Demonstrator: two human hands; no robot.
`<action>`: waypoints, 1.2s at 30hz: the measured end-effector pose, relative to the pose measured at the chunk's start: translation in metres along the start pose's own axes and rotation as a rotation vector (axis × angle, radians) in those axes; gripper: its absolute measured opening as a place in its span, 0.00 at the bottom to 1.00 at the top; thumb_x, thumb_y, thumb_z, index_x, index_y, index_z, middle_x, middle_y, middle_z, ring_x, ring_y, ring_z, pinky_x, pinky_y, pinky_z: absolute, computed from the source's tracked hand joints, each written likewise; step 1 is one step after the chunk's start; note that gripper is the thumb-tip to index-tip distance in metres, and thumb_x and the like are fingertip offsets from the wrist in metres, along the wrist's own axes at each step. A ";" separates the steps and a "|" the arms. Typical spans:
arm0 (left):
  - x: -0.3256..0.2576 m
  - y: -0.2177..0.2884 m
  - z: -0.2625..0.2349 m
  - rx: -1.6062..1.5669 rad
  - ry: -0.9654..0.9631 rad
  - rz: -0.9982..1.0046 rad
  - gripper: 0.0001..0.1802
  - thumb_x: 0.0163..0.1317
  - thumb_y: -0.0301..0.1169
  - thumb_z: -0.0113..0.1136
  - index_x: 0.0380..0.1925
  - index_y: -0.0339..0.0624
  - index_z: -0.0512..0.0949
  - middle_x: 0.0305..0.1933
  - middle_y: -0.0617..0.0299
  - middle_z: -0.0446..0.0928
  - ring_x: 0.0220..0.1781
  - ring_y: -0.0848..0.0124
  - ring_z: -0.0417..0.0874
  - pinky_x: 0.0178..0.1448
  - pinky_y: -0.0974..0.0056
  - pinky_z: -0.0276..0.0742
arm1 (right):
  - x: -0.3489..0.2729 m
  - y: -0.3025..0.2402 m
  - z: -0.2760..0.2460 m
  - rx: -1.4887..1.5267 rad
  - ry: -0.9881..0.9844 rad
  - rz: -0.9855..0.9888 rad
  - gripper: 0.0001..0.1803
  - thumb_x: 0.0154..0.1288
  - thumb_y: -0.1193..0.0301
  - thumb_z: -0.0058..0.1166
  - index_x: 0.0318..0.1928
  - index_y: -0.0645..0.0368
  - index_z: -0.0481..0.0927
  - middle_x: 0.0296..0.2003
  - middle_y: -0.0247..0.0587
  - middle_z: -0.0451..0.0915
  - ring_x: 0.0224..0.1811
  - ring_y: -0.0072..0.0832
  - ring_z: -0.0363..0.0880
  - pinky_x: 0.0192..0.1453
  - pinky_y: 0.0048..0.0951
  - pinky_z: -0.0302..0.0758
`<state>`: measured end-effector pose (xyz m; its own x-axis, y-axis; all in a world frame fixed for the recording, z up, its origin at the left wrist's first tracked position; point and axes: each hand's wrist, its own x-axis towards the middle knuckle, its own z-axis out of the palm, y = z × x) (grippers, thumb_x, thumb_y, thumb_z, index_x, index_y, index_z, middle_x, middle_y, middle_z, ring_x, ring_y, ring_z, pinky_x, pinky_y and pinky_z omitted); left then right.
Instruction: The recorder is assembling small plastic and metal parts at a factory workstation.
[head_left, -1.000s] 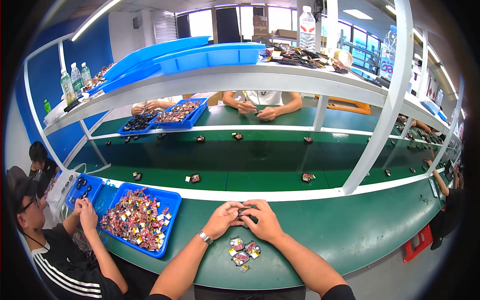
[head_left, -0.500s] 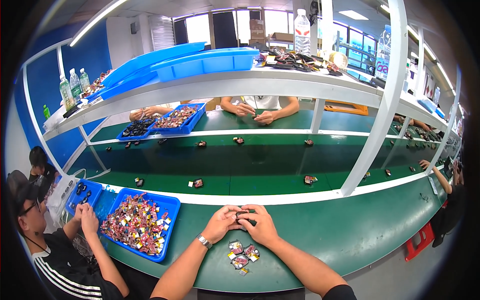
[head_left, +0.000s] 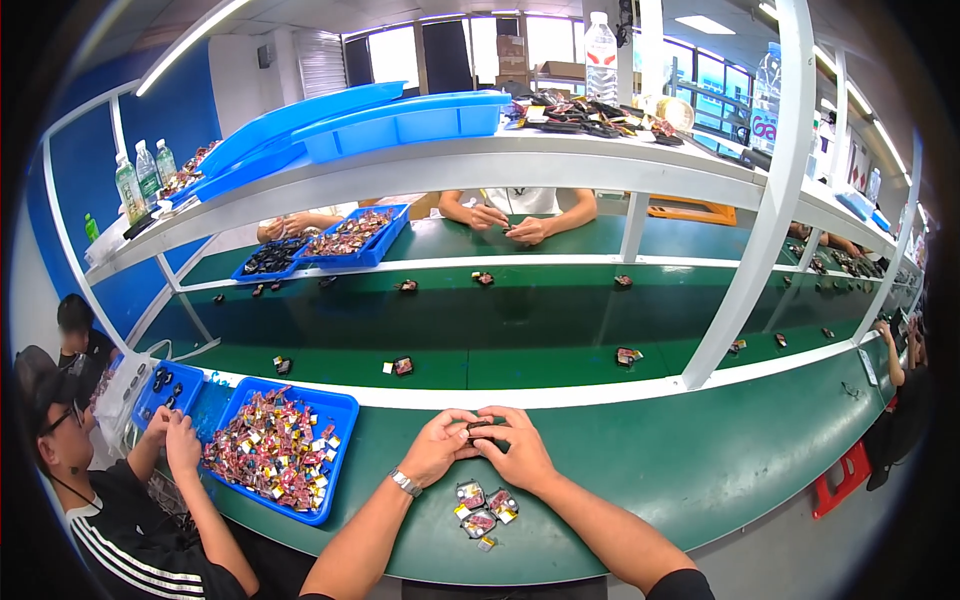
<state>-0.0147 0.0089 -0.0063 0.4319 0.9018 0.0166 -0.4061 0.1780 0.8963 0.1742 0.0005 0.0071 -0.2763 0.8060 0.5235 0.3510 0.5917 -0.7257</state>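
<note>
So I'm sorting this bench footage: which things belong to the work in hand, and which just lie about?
In hand:
left hand
right hand
small dark part
small parts by the wrists

Lying about:
blue tray
water bottle
parts on belt

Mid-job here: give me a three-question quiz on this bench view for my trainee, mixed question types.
1. True or false: the left hand and the right hand meet on one small dark part above the green bench.
2. Multiple choice: the few small red-and-dark parts lying loose on the bench are
A. in the blue tray
B. just nearer the person than the two hands
C. on the upper shelf
3. Fill in: the blue tray of mixed parts lies to the person's ____.

Key: 1 true; 2 B; 3 left.
</note>
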 end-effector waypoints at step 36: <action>0.000 -0.001 0.006 -0.023 0.068 0.067 0.14 0.69 0.27 0.54 0.53 0.41 0.68 0.58 0.53 0.75 0.56 0.67 0.80 0.61 0.58 0.79 | 0.006 -0.006 0.002 -0.132 0.047 -0.112 0.11 0.57 0.76 0.61 0.42 0.59 0.84 0.59 0.43 0.75 0.61 0.41 0.71 0.60 0.38 0.74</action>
<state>-0.0097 0.0061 -0.0050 0.3475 0.9366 0.0455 -0.4513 0.1246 0.8836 0.1681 0.0022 0.0136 -0.2791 0.7327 0.6207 0.4354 0.6726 -0.5983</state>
